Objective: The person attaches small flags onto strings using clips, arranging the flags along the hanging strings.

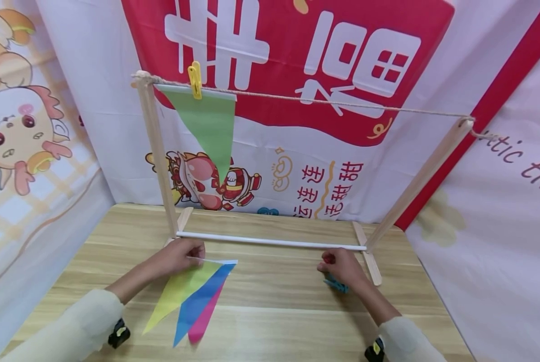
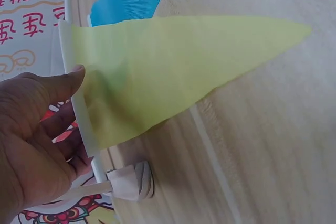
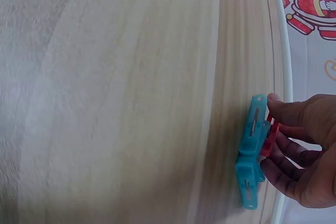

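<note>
My left hand [image 1: 184, 255] pinches a yellow pennant [image 2: 157, 72] by its white top strip, thumb on the near face. A blue pennant [image 1: 202, 299] and a pink pennant [image 1: 206, 317] fan out beside the yellow one. With its fingertips, my right hand [image 1: 343, 267] grips a red clothespin [image 3: 270, 139] low over the table. Two teal clothespins [image 3: 253, 129] lie against the red one in the right wrist view. A green pennant [image 1: 211, 125] hangs from the string [image 1: 324, 100], held by a yellow clothespin [image 1: 195, 80].
Two wooden posts, a left one [image 1: 155, 156] and a right one [image 1: 421, 181], carry the string. A white rod [image 1: 270, 241] joins their feet low over the wood-grain table [image 1: 288, 322]. Printed cloth [image 1: 274, 136] hangs behind and at both sides.
</note>
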The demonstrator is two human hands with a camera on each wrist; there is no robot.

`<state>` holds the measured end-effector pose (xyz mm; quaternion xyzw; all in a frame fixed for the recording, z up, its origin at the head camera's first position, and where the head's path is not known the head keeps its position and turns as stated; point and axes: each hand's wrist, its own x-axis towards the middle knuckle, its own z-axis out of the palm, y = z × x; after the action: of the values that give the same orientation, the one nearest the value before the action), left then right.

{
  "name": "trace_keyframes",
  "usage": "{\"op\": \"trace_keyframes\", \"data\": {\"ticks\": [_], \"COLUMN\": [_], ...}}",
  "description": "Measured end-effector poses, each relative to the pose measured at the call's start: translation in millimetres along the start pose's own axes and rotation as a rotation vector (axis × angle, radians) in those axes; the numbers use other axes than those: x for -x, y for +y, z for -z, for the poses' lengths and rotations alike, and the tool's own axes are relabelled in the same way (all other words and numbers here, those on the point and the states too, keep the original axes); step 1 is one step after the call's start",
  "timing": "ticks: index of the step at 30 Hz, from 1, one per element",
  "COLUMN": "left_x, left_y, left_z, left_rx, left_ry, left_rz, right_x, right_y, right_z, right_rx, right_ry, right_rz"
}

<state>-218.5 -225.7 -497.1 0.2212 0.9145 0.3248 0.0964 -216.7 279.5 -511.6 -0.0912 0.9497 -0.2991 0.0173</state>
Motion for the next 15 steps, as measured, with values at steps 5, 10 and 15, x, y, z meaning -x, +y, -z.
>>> {"op": "trace_keyframes", "data": {"ticks": [5, 10, 15], "left_x": [2.0, 2.6, 3.1], "left_y": [-1.1, 1.5, 8.2], "left_z": [4.3, 7.2, 11.3], "left_rx": [0.008, -0.025, -0.034], "left_ry": [-0.013, -0.010, 0.001], "left_rz": [-0.025, 0.026, 0.088], "right_x": [-1, -1, -4], "right_y": [-9, -7, 6], "right_z": [9, 16, 16], "right_rx": [0.062, 0.054, 0.034], "right_ry": [-0.063, -0.068, -0.043], "right_rz": [-0.072, -0.032, 0.066]}}
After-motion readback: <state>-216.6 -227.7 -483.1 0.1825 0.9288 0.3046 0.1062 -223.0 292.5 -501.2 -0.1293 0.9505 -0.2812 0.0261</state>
